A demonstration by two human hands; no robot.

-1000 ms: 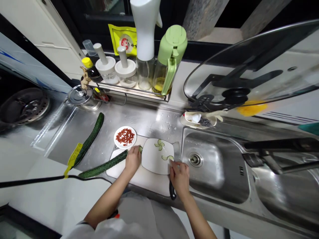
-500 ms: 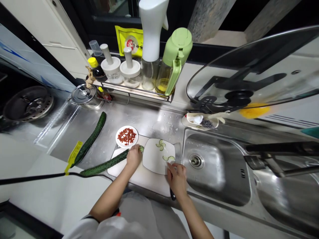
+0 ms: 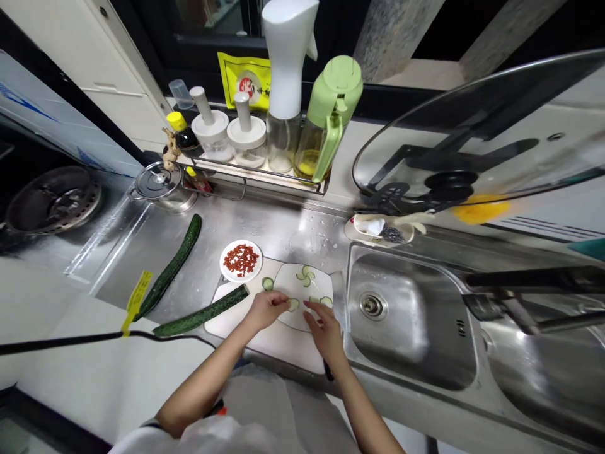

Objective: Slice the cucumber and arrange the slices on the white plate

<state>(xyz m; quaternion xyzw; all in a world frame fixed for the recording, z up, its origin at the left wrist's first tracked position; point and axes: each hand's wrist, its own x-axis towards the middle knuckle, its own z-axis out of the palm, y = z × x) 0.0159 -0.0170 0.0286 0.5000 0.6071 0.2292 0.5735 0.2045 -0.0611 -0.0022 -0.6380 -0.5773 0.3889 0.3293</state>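
Right of the square plate (image 3: 295, 323), only a narrow strip separates it from the sink basin (image 3: 411, 315). Behind it, the steel desk (image 3: 283, 233) is open up to the rack (image 3: 265, 176); to its left, the goji dish (image 3: 232, 275) and cut cucumber (image 3: 203, 314) block low passage.

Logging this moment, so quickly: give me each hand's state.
Left hand: closed, pinching a cucumber slice over the square plate.
Right hand: open, fingers apart, nothing visible held.
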